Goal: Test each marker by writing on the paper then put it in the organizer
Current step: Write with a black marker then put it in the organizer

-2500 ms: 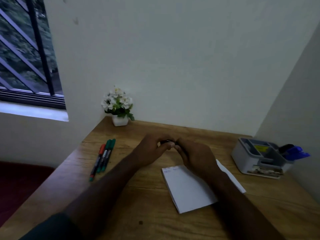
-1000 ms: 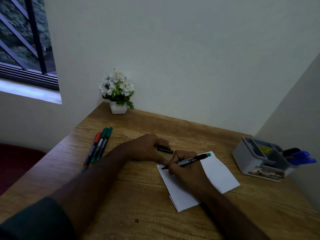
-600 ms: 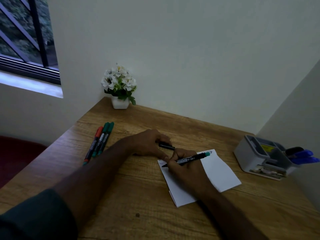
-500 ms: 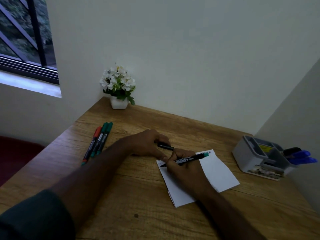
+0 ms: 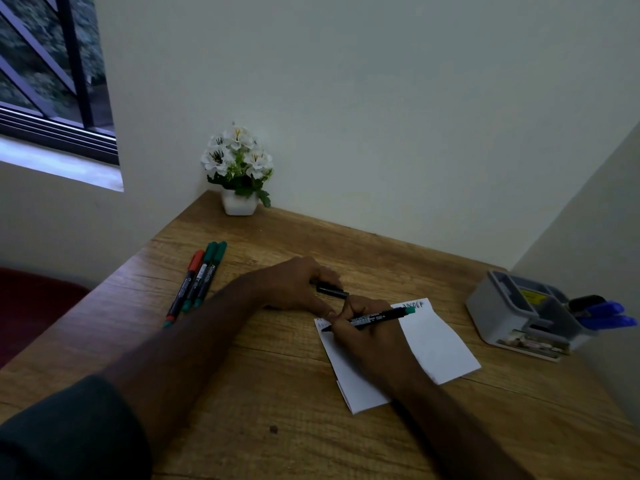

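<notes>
The right hand (image 5: 372, 336) pinches a green-ended marker (image 5: 377, 317) between thumb and fingers, its tip touching the near-left part of the paper (image 5: 436, 344) in the middle of the desk (image 5: 277, 393). Just beyond, the left hand (image 5: 294, 285) has its fingers closed on the black cap (image 5: 330, 291). Three markers (image 5: 197, 282) lie at the left edge. The organizer (image 5: 512, 313) stands in the far right corner.

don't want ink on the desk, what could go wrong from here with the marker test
1. The right hand writes with the marker near the paper's left edge; a slip could mark the table.
2. The left hand pins the paper only at a corner while holding the cap; the sheet may shift.
3. The cap could roll away if released.
</notes>
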Motion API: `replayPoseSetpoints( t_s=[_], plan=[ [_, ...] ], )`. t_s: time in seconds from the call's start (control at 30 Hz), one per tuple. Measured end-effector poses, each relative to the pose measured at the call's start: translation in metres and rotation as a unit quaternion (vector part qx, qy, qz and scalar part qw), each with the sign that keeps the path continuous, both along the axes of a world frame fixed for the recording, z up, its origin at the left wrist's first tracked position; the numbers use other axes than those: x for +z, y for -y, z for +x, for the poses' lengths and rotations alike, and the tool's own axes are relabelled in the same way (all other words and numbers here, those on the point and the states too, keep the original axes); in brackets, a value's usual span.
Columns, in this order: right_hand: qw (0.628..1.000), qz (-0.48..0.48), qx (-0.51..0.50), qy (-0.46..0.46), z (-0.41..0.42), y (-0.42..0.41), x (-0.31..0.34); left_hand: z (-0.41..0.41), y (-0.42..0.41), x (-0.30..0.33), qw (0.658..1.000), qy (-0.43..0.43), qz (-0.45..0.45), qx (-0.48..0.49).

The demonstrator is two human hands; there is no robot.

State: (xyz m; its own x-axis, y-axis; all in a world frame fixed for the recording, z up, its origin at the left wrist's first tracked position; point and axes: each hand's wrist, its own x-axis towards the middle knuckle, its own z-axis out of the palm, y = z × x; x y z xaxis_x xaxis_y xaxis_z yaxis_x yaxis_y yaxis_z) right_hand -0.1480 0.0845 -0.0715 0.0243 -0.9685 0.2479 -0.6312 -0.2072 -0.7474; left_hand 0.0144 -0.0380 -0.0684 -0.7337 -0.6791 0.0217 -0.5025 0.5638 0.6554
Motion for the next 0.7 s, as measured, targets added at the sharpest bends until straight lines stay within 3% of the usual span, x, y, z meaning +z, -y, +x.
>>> replayPoseSetpoints(
  t_s=[0.7],
  plan=[
    [1.0,0.02,-0.002,0.021,-0.0025,0.0024,-0.0049,0.0001,0.0001,0.0017,1.0,-0.01,0.002,-0.006]
  ],
)
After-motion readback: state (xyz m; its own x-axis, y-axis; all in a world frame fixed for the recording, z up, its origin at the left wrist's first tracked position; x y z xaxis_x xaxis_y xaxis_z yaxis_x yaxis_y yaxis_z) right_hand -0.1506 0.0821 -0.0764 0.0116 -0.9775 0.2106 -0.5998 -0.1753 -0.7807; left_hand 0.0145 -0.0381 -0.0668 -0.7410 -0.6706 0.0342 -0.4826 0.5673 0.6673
